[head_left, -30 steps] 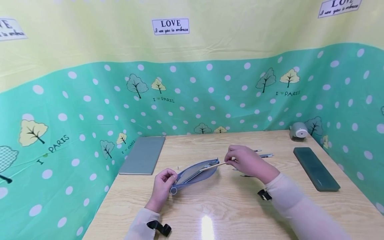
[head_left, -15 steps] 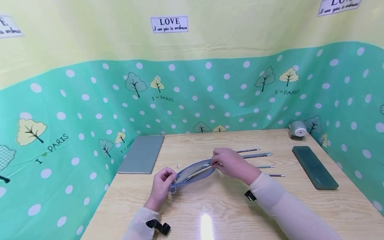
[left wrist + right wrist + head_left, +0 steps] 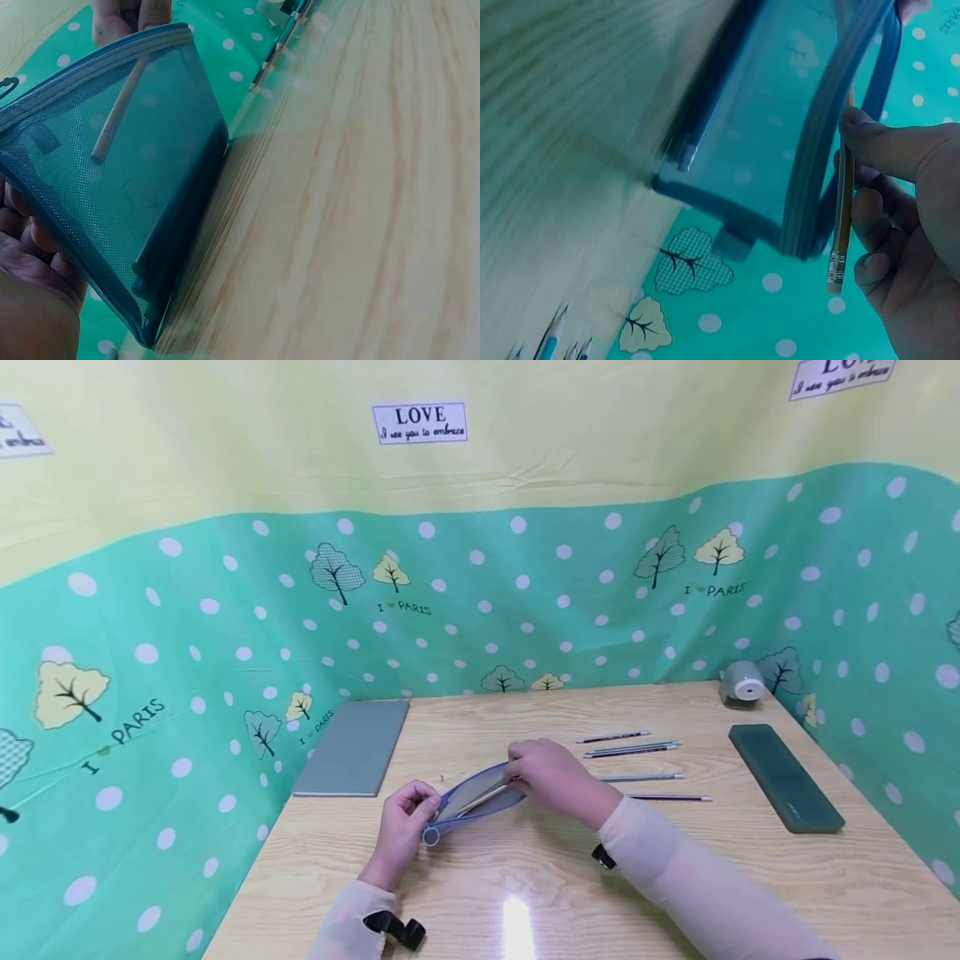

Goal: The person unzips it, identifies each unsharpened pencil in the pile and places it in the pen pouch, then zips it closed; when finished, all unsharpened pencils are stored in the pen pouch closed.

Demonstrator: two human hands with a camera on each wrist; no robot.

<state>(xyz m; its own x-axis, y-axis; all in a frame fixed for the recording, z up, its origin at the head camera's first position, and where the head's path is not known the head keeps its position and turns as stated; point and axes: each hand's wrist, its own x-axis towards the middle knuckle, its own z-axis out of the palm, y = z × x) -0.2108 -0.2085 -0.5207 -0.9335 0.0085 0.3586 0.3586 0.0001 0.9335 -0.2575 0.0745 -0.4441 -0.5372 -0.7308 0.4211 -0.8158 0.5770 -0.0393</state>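
A blue mesh zip pouch (image 3: 491, 808), its mouth spread apart, is held up over the table. My left hand (image 3: 402, 822) grips its left end near the zip ring, thumb on top. At the other end, my right hand (image 3: 551, 777) pinches a wooden pencil (image 3: 843, 217) between thumb and fingers. This pencil slants through the mouth into the pouch; its eraser end sticks out by my right hand in the right wrist view. Through the mesh in the left wrist view, dark long sticks (image 3: 176, 217) lie along the pouch bottom.
Several pencils (image 3: 630, 749) lie right of the pouch, including a dark one (image 3: 671, 797) nearer the front. A grey notebook (image 3: 352, 747) lies at back left. On the right are a dark green case (image 3: 786, 777) and a grey pencil sharpener (image 3: 742, 685).
My right hand has moved left with the pencil, sliding it further into the pouch. The loose pencils on the table show more now. My left hand stays on the pouch end.
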